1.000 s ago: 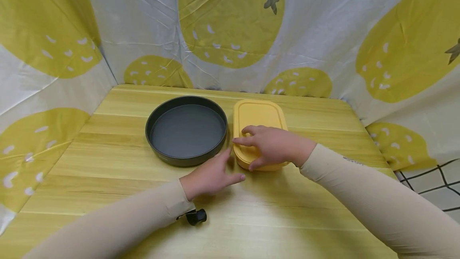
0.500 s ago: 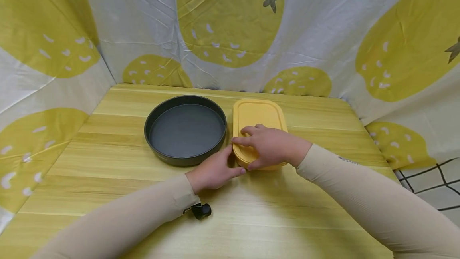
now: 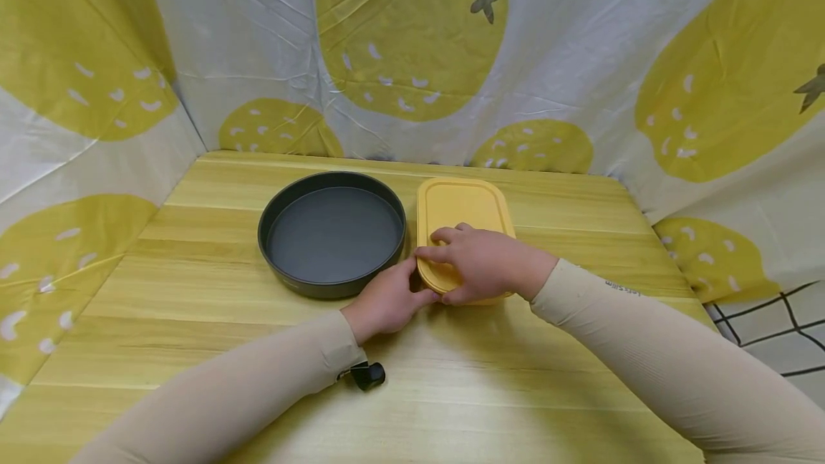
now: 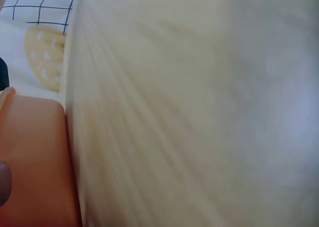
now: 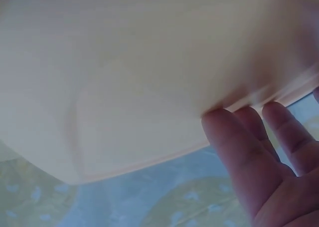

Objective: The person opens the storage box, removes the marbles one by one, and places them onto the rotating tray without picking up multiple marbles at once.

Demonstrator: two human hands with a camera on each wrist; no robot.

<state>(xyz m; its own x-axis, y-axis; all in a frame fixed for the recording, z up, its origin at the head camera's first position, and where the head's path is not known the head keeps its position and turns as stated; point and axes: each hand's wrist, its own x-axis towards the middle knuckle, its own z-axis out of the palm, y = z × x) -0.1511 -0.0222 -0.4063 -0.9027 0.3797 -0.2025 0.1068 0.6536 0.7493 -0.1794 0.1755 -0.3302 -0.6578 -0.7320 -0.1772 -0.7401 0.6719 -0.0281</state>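
Observation:
A yellow rectangular food container (image 3: 465, 200) with its lid on stands on the wooden table. My right hand (image 3: 485, 260) lies over the lid's near part, index fingertip at the left edge and thumb at the near edge. In the right wrist view, the bent fingers (image 5: 237, 152) meet the pale lid (image 5: 129, 122). My left hand (image 3: 387, 298) grips the container's near-left corner, its index finger and thumb close beside the right hand's. In the left wrist view, the container's side wall (image 4: 35, 152) appears orange, with a fingertip (image 4: 4, 182) against it.
Left of the container sits a round dark grey pan (image 3: 335, 235), its near-right rim close to my left hand. A black device (image 3: 369, 375) is strapped at the left wrist. Lemon-patterned curtains (image 3: 258, 34) enclose the wooden table (image 3: 193, 256) behind and at the sides.
My left hand has moved right and slightly away from me, up to the container's near-left corner, and its thumb has closed in on it. The right hand and the container have hardly moved.

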